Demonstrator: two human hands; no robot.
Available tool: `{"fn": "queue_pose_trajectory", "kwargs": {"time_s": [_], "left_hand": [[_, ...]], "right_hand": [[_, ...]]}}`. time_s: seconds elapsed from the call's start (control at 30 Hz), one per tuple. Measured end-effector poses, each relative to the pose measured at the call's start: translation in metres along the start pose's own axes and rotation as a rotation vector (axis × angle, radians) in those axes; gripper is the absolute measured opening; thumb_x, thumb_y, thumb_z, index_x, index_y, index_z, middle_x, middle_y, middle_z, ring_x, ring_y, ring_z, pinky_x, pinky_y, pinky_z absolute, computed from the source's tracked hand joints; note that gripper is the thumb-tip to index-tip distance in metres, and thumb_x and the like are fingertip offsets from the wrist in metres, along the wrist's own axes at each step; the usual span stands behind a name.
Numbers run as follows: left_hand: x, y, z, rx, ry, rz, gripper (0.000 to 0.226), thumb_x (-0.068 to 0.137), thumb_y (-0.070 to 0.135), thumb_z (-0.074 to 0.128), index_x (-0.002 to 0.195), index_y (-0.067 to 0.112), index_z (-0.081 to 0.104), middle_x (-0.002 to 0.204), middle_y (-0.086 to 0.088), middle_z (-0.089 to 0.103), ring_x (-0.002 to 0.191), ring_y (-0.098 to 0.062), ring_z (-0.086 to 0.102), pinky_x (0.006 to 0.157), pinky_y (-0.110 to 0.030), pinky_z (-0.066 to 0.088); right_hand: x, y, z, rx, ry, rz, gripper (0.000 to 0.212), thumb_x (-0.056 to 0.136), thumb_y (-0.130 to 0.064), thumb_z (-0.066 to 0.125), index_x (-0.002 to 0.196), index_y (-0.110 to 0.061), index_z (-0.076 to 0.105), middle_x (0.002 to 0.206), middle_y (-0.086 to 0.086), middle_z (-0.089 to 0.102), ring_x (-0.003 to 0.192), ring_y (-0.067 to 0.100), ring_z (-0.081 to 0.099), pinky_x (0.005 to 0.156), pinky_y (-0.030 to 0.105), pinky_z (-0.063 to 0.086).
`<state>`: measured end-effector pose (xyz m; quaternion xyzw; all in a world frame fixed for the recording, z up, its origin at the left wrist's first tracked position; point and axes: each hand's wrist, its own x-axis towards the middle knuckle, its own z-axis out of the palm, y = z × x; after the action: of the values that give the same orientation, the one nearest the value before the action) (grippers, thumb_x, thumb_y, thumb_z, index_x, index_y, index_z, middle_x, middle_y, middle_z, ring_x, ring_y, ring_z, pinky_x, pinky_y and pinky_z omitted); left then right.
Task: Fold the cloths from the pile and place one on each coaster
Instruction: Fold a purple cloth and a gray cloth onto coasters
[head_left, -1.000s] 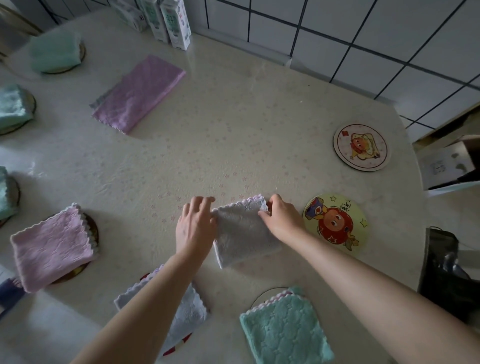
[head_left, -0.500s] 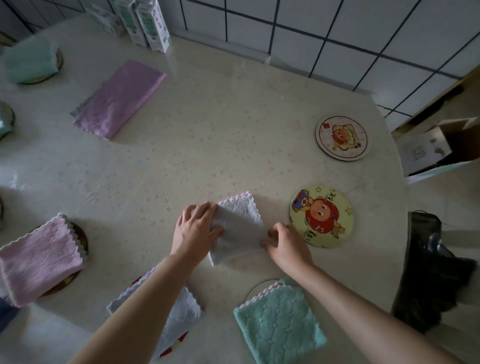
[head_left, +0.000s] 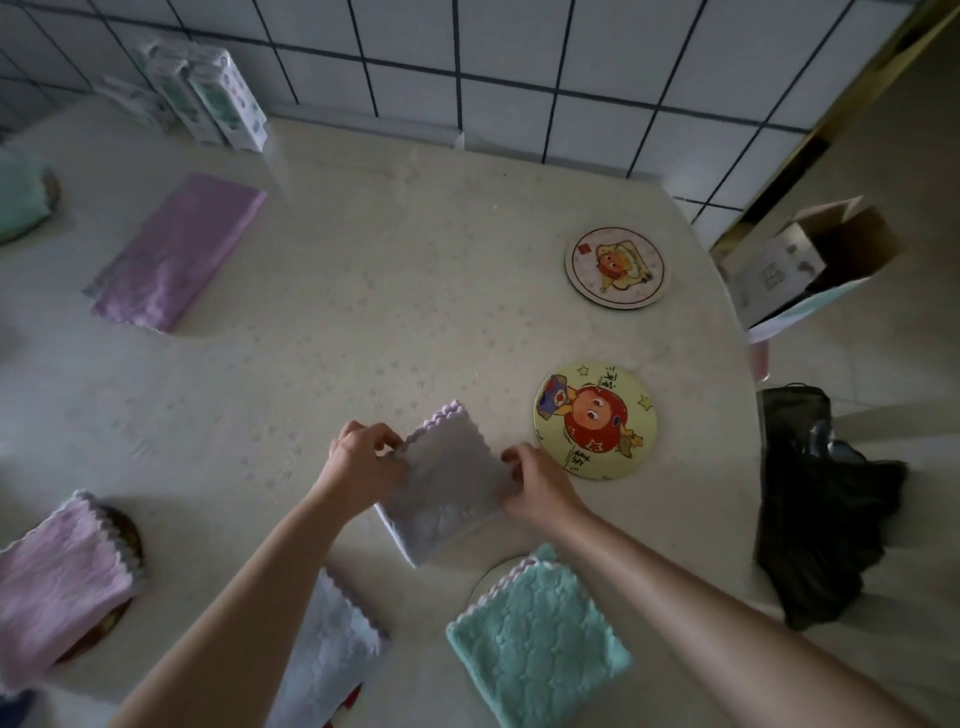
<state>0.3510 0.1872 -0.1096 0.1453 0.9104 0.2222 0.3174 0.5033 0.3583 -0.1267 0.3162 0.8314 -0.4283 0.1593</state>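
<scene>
On the desk (head_left: 363, 322), the folded cloth (head_left: 447, 483) lies between the left hand (head_left: 363, 462) at 9 o'clock and right hand (head_left: 540, 486) at 3, the near coaster (head_left: 595, 420) at its 2 o'clock, the far coaster (head_left: 617, 267) at 1, the cloth pile (head_left: 176, 254) at 10.

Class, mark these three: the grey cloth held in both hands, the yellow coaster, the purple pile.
grey cloth (head_left: 447, 483), head view, its middle.
yellow coaster (head_left: 595, 421), head view, printed face.
purple pile (head_left: 179, 249), head view, top cloth.

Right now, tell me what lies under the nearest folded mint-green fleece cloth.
A round pale coaster: only its far-left edge peeks out from the mint-green cloth; the rest, including any picture, is covered.
</scene>
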Motion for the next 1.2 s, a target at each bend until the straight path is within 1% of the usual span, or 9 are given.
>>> {"fn": "queue_pose_trajectory", "kwargs": {"time_s": [0.07,0.17,0.23,0.33,0.43,0.67,0.93,1.07,1.2], "left_hand": [[-0.007,0.01,-0.004,-0.086,-0.067,0.075,0.021,0.073,0.004,0.07,0.083,0.021,0.063,0.094,-0.006,0.057,0.081,-0.019,0.057,0.068,-0.024,0.042],[-0.018,0.031,-0.008,-0.118,-0.188,0.16,0.029,0.072,-0.002,0.07,0.075,0.026,0.061,0.073,0.003,0.061,0.063,-0.006,0.05,0.054,-0.012,0.038],[-0.022,0.044,-0.008,-0.125,-0.233,0.202,0.031,0.07,-0.003,0.07,0.071,0.026,0.061,0.066,0.009,0.058,0.061,-0.004,0.048,0.052,-0.01,0.037],[-0.023,0.062,-0.002,-0.263,-0.269,0.189,0.024,0.069,0.001,0.073,0.074,0.023,0.066,0.069,0.006,0.062,0.065,-0.009,0.055,0.059,-0.019,0.045],[-0.019,0.083,0.01,-0.514,-0.271,0.109,0.017,0.076,0.003,0.073,0.089,0.012,0.069,0.082,-0.005,0.067,0.075,-0.016,0.063,0.069,-0.033,0.054],[0.004,0.131,0.054,-0.739,-0.228,-0.016,0.026,0.082,-0.001,0.068,0.108,0.002,0.065,0.101,-0.016,0.07,0.092,-0.028,0.067,0.085,-0.042,0.056],[0.035,0.15,0.08,-0.595,-0.092,-0.041,0.019,0.078,-0.001,0.073,0.094,0.007,0.069,0.086,-0.004,0.069,0.081,-0.019,0.066,0.07,-0.026,0.058],[0.049,0.141,0.084,-0.445,-0.036,-0.031,0.016,0.074,0.009,0.077,0.083,0.021,0.07,0.084,0.001,0.071,0.083,-0.019,0.068,0.079,-0.036,0.058],[0.052,0.135,0.085,-0.366,-0.005,-0.005,0.016,0.073,0.013,0.078,0.081,0.023,0.069,0.082,0.003,0.07,0.079,-0.016,0.067,0.073,-0.03,0.057]], "right_hand": [[-0.006,0.001,-0.008,0.117,-0.061,0.002,0.057,0.075,-0.012,0.071,0.126,-0.011,0.046,0.115,0.006,0.055,0.1,0.019,0.056,0.073,0.025,0.049],[-0.018,0.006,-0.021,0.191,-0.107,-0.048,0.046,0.072,-0.012,0.07,0.114,-0.006,0.053,0.109,0.009,0.06,0.097,0.024,0.061,0.076,0.044,0.056],[-0.024,0.011,-0.032,0.2,-0.117,-0.065,0.035,0.074,-0.012,0.069,0.106,-0.005,0.059,0.104,0.011,0.064,0.094,0.024,0.062,0.074,0.041,0.055],[-0.033,0.025,-0.055,0.348,-0.116,-0.055,0.007,0.079,-0.007,0.068,0.084,-0.008,0.062,0.079,-0.002,0.065,0.077,0.005,0.062,0.066,0.024,0.05],[-0.038,0.041,-0.084,0.572,-0.05,-0.024,0.009,0.083,-0.007,0.068,0.078,-0.013,0.065,0.067,-0.015,0.065,0.063,-0.007,0.058,0.06,0.011,0.043],[-0.015,0.082,-0.132,0.682,0.18,0.105,0.011,0.086,-0.016,0.066,0.097,-0.016,0.064,0.086,-0.001,0.067,0.073,0.008,0.063,0.057,0.022,0.051],[0.013,0.115,-0.14,0.492,0.276,0.219,0.022,0.075,-0.03,0.072,0.094,-0.019,0.067,0.093,0.003,0.067,0.085,0.021,0.065,0.069,0.039,0.059],[0.015,0.117,-0.136,0.22,0.326,0.173,0.022,0.078,-0.025,0.073,0.097,-0.015,0.066,0.087,-0.002,0.064,0.084,0.018,0.06,0.07,0.024,0.041],[0.017,0.118,-0.133,0.106,0.376,0.136,0.025,0.078,-0.026,0.073,0.097,-0.012,0.065,0.088,0.002,0.064,0.081,0.018,0.058,0.068,0.024,0.035]]}}
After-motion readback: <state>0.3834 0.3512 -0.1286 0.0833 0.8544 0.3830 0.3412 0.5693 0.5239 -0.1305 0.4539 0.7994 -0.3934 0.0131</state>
